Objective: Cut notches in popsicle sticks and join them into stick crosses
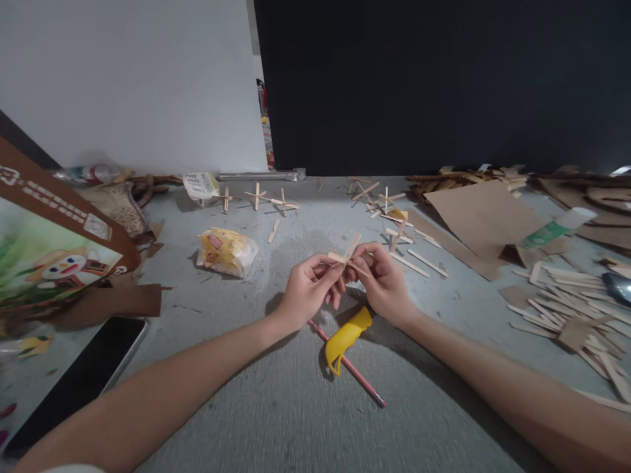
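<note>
Between my two hands, a small cross-shaped piece made of wooden craft sticks (351, 247) is held up above the table. My left hand (311, 286) pinches it from the left side. From the right, my right hand (383, 281) grips another stick end with thumb and forefinger. The joint of the sticks is partly hidden by the fingertips. Beneath the hands lies a yellow cutter (345, 338), resting across a red pencil (363, 381). Several similar crossed stick pieces, one of them a cross (257, 196), stand farther back on the table.
A phone (73, 387) and a brown printed bag (59, 243) are at left. A yellow-patterned packet (225, 253) sits left of centre. At right are a pile of craft sticks (566, 309), cardboard (486, 217) and a glue stick (559, 228). Dark and white panels (444, 85) border the back.
</note>
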Demonstrator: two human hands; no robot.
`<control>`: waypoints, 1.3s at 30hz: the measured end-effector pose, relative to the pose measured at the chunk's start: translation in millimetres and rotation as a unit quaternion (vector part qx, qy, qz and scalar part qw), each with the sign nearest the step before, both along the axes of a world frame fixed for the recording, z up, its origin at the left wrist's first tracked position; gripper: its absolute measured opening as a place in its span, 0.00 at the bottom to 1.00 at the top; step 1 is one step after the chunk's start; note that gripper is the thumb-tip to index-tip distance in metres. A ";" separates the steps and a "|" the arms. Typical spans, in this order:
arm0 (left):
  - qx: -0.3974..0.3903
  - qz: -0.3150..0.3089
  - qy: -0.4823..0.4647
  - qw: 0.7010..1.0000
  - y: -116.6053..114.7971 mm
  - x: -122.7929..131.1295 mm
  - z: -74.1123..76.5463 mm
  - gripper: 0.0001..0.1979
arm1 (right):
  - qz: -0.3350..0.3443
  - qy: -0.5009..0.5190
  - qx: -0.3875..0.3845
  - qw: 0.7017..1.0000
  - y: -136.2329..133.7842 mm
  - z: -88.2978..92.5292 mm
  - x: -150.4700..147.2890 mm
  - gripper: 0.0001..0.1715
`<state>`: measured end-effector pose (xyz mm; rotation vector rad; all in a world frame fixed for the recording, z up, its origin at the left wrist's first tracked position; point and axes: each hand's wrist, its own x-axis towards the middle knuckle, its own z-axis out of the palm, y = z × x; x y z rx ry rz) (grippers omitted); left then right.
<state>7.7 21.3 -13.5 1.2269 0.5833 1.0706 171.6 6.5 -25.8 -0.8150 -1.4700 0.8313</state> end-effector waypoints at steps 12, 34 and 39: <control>-0.006 -0.006 -0.006 1.000 1.0 -0.2 -3.6 0.21 | -0.008 0.021 -0.010 1.000 2.8 1.3 1.9 0.16; -0.005 -0.006 -0.020 1.000 5.6 0.3 -4.2 0.22 | -0.040 0.011 -0.031 0.999 4.6 -1.4 3.1 0.20; 0.004 -0.001 -0.016 1.000 6.9 -1.2 -4.2 0.21 | -0.053 0.020 -0.020 0.998 5.4 -3.7 3.5 0.16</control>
